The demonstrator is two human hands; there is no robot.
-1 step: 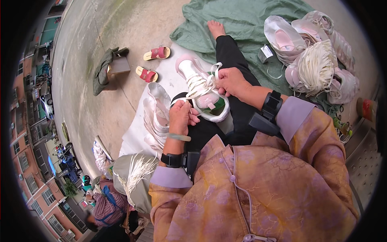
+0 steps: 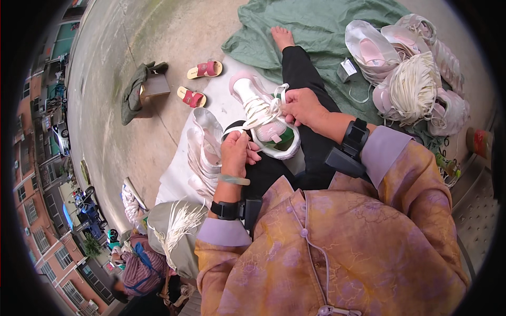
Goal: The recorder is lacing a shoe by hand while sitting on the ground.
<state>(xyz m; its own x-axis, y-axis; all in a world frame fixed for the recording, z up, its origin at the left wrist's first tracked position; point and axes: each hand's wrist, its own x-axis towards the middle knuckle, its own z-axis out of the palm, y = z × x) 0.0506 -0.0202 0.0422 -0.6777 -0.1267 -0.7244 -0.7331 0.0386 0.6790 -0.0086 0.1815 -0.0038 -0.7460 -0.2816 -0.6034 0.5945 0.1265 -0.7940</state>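
Note:
A white and pink sneaker [image 2: 272,131] rests at my lap between my black-trousered legs, toe away from me and its opening facing me, with green showing inside. Cream shoelace [image 2: 259,108] criss-crosses its front. On the left side of the shoe, my left hand [image 2: 237,151] is closed on one stretch of the lace. Opposite it, my right hand [image 2: 305,107] pinches another stretch of the same lace, where a loop stands up beside the fingers. The fingertips of both hands partly hide the lace.
Stacked white shoe uppers [image 2: 203,152] lie left of my lap. More pale shoes [image 2: 369,50] and a lace bundle [image 2: 416,87] sit right on a green cloth [image 2: 316,23]. Loose laces [image 2: 182,224] hang at lower left. Red slippers [image 2: 205,69] and a cardboard box [image 2: 154,85] stand ahead.

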